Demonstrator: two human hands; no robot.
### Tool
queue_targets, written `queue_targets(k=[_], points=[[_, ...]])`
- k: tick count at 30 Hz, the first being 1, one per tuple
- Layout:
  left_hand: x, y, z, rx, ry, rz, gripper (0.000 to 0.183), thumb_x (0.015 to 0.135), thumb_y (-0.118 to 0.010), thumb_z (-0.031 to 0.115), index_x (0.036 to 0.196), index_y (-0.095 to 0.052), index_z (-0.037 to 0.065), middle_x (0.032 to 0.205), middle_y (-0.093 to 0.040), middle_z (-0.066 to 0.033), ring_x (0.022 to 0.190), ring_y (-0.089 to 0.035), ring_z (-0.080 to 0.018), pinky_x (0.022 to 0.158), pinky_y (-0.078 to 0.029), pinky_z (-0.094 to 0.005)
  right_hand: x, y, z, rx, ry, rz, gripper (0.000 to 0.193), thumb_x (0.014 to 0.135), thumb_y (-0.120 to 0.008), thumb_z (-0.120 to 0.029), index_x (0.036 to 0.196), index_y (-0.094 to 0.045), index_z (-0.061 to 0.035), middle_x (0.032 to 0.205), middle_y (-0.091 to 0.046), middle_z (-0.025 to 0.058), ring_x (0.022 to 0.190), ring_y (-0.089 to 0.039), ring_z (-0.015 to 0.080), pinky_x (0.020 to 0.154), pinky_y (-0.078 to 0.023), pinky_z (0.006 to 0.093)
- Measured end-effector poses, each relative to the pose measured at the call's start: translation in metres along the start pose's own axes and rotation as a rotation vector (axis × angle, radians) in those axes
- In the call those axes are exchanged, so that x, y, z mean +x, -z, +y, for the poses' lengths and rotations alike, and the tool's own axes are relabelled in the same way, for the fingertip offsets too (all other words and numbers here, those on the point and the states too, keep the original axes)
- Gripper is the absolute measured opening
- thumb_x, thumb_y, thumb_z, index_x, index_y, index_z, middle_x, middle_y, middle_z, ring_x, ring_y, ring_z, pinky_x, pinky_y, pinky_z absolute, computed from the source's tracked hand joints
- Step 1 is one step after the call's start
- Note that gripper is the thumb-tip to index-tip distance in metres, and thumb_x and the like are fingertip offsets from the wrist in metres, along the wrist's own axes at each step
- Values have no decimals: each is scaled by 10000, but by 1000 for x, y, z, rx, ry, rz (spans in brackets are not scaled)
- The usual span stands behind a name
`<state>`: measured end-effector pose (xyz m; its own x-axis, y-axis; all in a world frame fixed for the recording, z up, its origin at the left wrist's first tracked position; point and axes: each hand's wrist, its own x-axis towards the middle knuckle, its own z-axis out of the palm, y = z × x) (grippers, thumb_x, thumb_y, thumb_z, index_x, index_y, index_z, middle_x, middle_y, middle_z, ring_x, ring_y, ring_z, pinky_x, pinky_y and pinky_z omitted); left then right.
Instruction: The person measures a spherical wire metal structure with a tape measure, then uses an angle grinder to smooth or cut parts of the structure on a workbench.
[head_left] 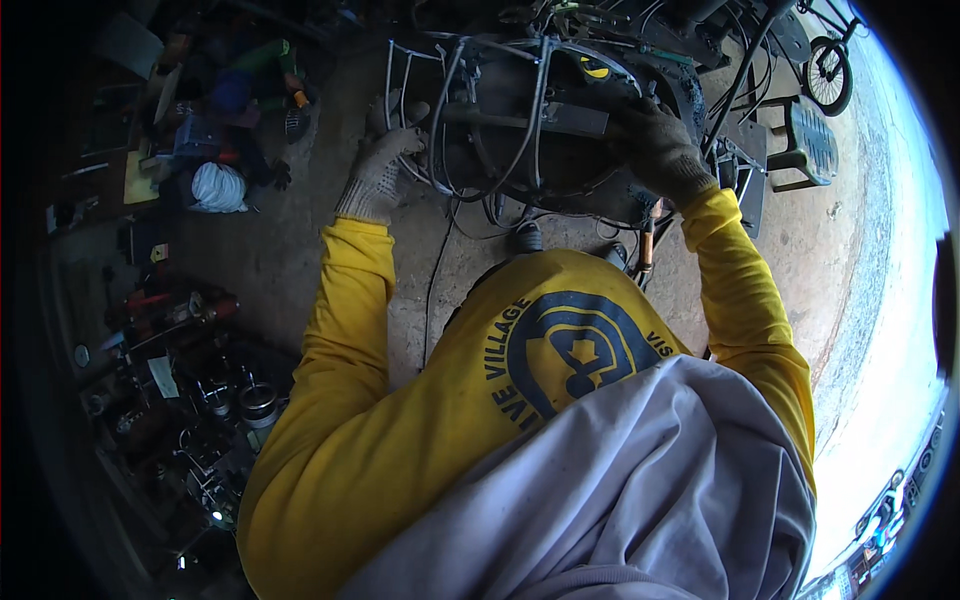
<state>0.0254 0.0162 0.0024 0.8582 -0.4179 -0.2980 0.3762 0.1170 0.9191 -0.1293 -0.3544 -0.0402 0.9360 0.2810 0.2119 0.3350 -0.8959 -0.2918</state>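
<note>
**On the concrete floor: one dark machine body, two gloved hands**

On the floor ahead of the person sits one dark, bulky machine body, caged by a thin metal wire frame and hung with cables. Its long axis runs roughly left to right across the view, with the rounded end toward the right.

Hands: two, both in knit work gloves, both in yellow sleeves.
- Left hand: light grey glove, at the left end of the machine body. Fingers curl partly closed about the wire frame and touch it; how tight the grip is cannot be told.
- Right hand: dark glove, laid over the right upper edge of the machine body. Fingers bend down over the casing and press on it; whether they clasp anything beneath is hidden.

Nearby items:
- One tool with a wooden handle, upright just below the right hand, near the machine.
- One green plastic stool, to the right, apart from the machine.
- One small wheel, far upper right.
- One white cloth bundle, left, among cluttered parts.
- Several metal cylinders, lower left; the exact count is unclear.
</note>
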Motion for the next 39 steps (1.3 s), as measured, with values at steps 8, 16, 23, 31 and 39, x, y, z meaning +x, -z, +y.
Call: queue_targets(k=[8,16,23,31,39], points=[[-7,-20,-3,273,-38,77,796,740,-662,-8,1477,-371,74,1237,-611,-120,751,-637,-160,598,-540,-284,1,1,-4,161,-157,65,301,834,-713,-215,1116,-685,-112,1189,-624,177,1101,-593,430,929,-506,503],[-15,-40,-4,140,-13,17,740,810,-624,-7,1504,-391,106,1290,-620,-118,855,-630,-149,680,-546,-271,3,4,-10,13,-219,-60,210,885,-658,-265,1064,-750,-205,1239,-618,36,1211,-557,294,975,-506,419],[-20,-45,-26,289,-144,17,746,735,-629,-42,1439,-405,64,1320,-536,-85,975,-636,-183,773,-530,-305,3,4,-10,-61,-208,-44,232,889,-652,-277,1097,-741,-227,1237,-624,44,1199,-569,300,972,-507,422],[-22,-61,-42,298,-321,18,787,795,-707,32,1477,-315,55,1299,-592,-122,1194,-592,-229,991,-501,-358,0,-4,-18,-68,-445,-14,434,854,-716,-350,1257,-662,-197,1232,-643,123,1131,-617,389,944,-520,469],[-39,-134,-16,982,-182,178,908,773,-868,266,1491,-344,78,1380,-526,-180,1265,-552,-316,1054,-479,-422,-49,-1,-39,178,-722,386,405,914,-721,-261,1276,-665,-89,1191,-686,166,1089,-668,361,933,-534,416]])
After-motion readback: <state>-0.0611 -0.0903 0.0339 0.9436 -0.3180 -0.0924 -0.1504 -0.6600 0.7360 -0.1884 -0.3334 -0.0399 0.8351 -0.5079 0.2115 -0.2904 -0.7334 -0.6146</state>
